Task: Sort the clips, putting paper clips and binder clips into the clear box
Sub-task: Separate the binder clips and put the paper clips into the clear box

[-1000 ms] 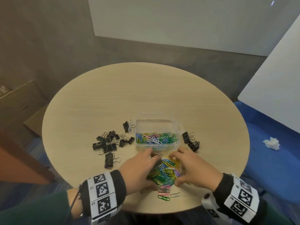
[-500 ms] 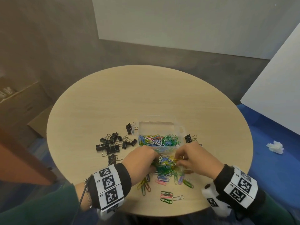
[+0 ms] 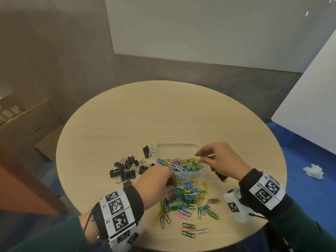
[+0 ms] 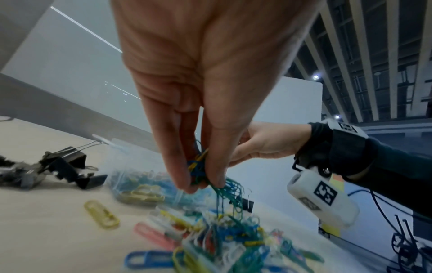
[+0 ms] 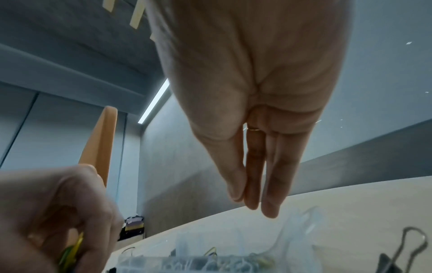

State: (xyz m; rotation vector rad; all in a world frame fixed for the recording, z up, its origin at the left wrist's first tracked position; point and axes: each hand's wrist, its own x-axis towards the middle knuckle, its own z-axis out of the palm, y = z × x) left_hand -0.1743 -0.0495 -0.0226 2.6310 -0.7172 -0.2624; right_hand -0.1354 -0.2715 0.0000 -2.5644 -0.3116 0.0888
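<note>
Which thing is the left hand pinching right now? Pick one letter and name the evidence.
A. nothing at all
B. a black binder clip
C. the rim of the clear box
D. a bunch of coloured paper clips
D. In the left wrist view the left hand pinches a bunch of coloured paper clips between its fingertips, with green ones dangling over the loose pile on the table.

Head view downward; wrist views upward, close.

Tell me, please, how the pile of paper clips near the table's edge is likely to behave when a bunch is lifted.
The paper clips probably tangle: the left hand pinches a bunch and linked green ones dangle below. They look light, so stragglers may drop and scatter.
</note>
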